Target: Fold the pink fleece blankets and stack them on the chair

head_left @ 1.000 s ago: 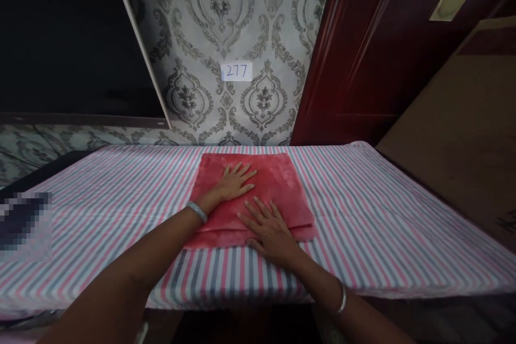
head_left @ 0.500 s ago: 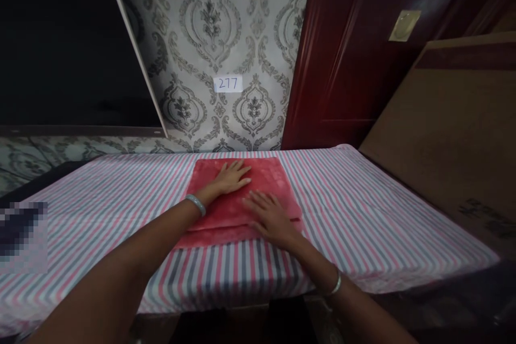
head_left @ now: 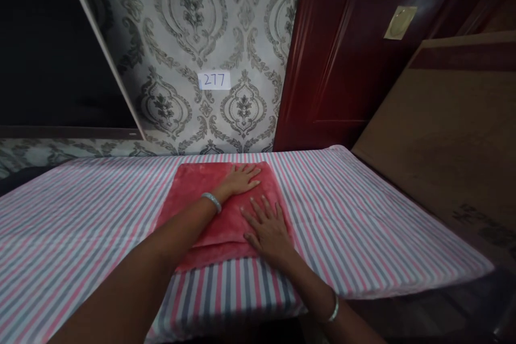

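A folded red plush cloth (head_left: 193,188) lies on a table covered with a pink, grey and white striped sheet (head_left: 363,215). My left hand (head_left: 241,179) lies flat on the far right part of the cloth, fingers stretched out. My right hand (head_left: 266,227) presses flat on the cloth's near right corner, fingers spread. Each wrist wears a silver bangle. Neither hand holds anything.
Patterned grey wallpaper with a small label reading 277 (head_left: 214,80) stands behind the table. A dark screen (head_left: 44,54) hangs at the left. A dark red door (head_left: 355,48) and a brown board (head_left: 447,129) stand at the right, beside the table's right edge.
Both hands have slid a little rightward over the cloth and stay flat on it. The view has swung, so the cloth sits further left in the picture.
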Available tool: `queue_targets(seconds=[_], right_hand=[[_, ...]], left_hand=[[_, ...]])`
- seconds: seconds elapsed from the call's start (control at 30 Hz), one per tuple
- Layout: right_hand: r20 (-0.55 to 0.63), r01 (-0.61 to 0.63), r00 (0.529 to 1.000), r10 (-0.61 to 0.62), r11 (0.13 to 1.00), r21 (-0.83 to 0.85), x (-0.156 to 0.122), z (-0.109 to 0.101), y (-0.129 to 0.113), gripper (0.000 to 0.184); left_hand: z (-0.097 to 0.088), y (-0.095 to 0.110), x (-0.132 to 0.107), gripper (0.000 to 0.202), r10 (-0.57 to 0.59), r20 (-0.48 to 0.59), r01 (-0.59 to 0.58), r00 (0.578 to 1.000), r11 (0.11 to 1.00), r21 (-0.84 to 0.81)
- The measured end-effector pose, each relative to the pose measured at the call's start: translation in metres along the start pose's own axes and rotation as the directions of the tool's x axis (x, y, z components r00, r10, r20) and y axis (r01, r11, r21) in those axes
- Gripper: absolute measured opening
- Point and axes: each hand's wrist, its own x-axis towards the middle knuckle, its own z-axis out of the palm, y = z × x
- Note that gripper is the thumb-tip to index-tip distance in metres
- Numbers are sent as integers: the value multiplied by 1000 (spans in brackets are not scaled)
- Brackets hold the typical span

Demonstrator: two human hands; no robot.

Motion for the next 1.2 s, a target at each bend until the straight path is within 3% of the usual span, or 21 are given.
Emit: queue_targets(seconds=[0.17,0.53,0.77,0.9,1.03,1.2], right_hand=[[-22,21,1000,-21,1000,-4,-1,4,4,63],[-29,9,1000,-10,1000,-18,-1,4,2,62],[-31,9,999,-9,1000,-15,-1,2,1,60],[-10,0,1000,0,1000,13,0,1,1,60],[9,-7,1000,7,1000,19,0,1,1,62],[6,-2,1000,2,999,32,-1,1,2,62]], left_hand=[[16,-6,1,69,21,-25,-21,999,1000,6],[20,-4,-1,68,23,-69,-20,997,999,38],[-7,4,7,73,-30,49,31,998,999,-22],[-21,20,23,74,13,35,-11,999,999,-45],[-12,29,33,72,85,84,-83,993,996,-35],[7,25,35,68,105,30,-103,994,993,-59]])
